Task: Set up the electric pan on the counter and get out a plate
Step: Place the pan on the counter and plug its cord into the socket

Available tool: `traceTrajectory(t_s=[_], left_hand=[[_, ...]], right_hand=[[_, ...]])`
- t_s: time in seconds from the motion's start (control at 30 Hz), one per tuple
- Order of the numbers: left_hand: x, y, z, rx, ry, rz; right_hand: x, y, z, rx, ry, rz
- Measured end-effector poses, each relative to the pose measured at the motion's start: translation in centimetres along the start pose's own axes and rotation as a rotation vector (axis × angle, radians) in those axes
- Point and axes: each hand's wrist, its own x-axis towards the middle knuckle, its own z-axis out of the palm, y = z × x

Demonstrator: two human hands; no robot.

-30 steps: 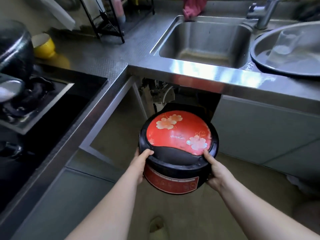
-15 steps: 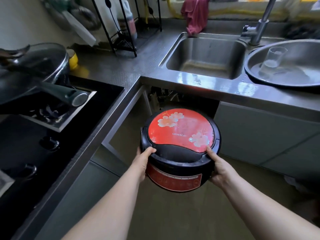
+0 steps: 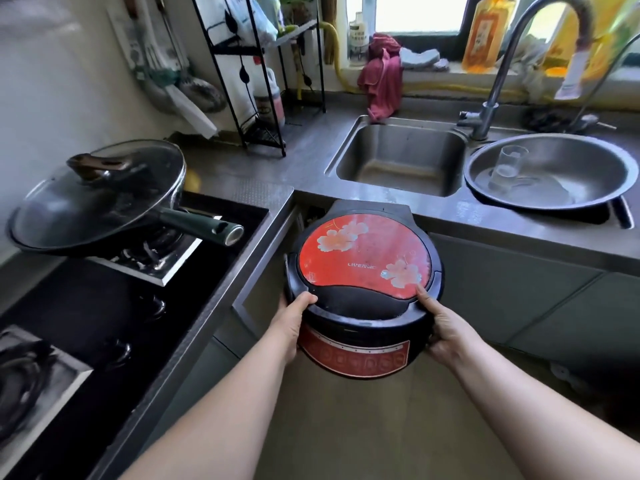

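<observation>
The red lid of the electric pan (image 3: 363, 261) carries small pale brand lettering that reads roughly "LIVEN", its last letters unclear. Labels on the bottles by the window and rack are too blurred to read.

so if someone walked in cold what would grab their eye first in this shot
The red-lidded electric pan with pale flowers, held in mid-air in front of the counter edge by the left hand and right hand, one on each side. Next, the lidded black wok sitting on the gas stove at the left. Then the wide steel basin at the right beside the sink, with a clear glass in it.
</observation>
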Motion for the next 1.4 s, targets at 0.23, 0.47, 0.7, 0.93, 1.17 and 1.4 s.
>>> traceTrajectory(t_s=[0.23,0.47,0.7,0.93,1.17,1.4], left_hand=[[-3.0,2.0,0.0,-0.022,-0.018,0.036],[-5.7,2.4,1.1,-0.070,0.052,0.048],[-8.0,0.0,3.4,-0.173,0.186,0.040],[-11.7,-2.9,4.0,-0.270,0.292,0.022],[-17.0,-5.9,2.0,-0.335,0.428,0.039],[-24.9,-10.7,-0.2,-0.424,0.551,0.053]], right_hand=[[-2.7,-2.2,0.8,-0.028,-0.071,-0.049],[-3.7,-4.6,0.8,-0.119,-0.153,-0.023],[-3.1,-6.7,-0.8,-0.278,-0.222,0.018],[-4.7,-7.3,-1.0,-0.401,-0.290,0.085],[-7.8,-4.5,-0.4,-0.493,-0.384,0.149],[-13.3,-0.6,-1.0,-0.597,-0.503,0.250]])
